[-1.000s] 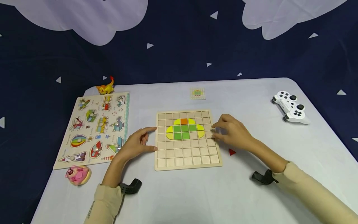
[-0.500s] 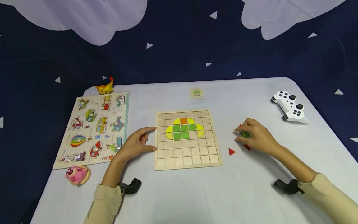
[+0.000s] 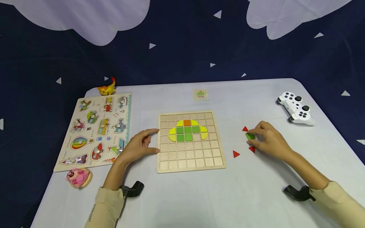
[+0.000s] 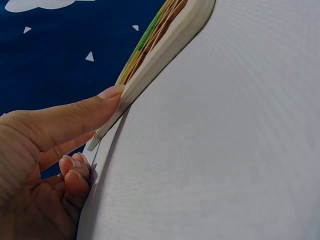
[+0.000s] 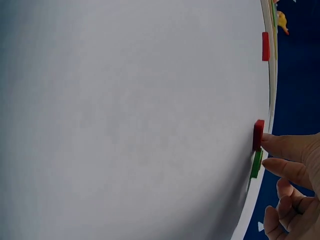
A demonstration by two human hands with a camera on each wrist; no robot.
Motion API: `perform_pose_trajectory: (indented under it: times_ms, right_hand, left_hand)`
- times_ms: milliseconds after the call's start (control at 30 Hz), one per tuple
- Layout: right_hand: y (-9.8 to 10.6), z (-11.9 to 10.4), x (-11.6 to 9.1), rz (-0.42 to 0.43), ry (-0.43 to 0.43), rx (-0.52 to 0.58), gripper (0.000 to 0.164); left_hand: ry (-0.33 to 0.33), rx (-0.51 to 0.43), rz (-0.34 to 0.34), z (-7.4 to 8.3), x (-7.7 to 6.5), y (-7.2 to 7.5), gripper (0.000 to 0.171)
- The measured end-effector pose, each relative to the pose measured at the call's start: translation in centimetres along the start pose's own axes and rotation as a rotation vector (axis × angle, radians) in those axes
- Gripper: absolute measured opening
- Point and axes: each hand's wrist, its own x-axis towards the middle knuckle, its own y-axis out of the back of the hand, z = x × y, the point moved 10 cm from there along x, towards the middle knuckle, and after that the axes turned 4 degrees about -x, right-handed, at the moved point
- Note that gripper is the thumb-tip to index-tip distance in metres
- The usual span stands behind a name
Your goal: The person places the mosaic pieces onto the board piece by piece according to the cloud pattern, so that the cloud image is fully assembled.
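Observation:
A wooden grid board (image 3: 191,161) lies mid-table, bearing green squares (image 3: 180,130), yellow rounded tiles (image 3: 172,134) and an orange tile (image 3: 187,123). My left hand (image 3: 138,146) rests at its left edge, index finger and thumb spread along the rim. In the left wrist view the thumb (image 4: 95,107) touches the board's side. Right of the board, my right hand (image 3: 269,141) pinches a green square tile (image 3: 250,136) between thumb and index finger. Red triangles lie close by: one above (image 3: 245,129), one below (image 3: 252,149) and one nearer the board (image 3: 236,154).
A small pattern card (image 3: 201,94) lies beyond the board. To the left are a vehicle peg puzzle (image 3: 94,136), a pink bear figure (image 3: 79,178) and a yellow toy animal (image 3: 107,89). A white game controller (image 3: 295,109) sits at the far right.
My right hand has moved right from the board's right edge to the green tile, its fingers now around it. The left hand stays at the board's left edge.

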Motion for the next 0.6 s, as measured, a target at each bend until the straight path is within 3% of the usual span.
perform_pose_trajectory:
  times_ms: [300,600]
  right_hand:
    - [0.2,1.1,-0.4,-0.018,-0.033,-0.011,0.025]
    - [-0.1,1.6,0.2,-0.050,0.054,0.000,0.020]
  left_hand:
    - [-0.007,0.002,0.001,-0.2,-0.1,0.2,0.076]
    - [0.001,0.009,0.001,-0.2,0.1,0.0,0.076]
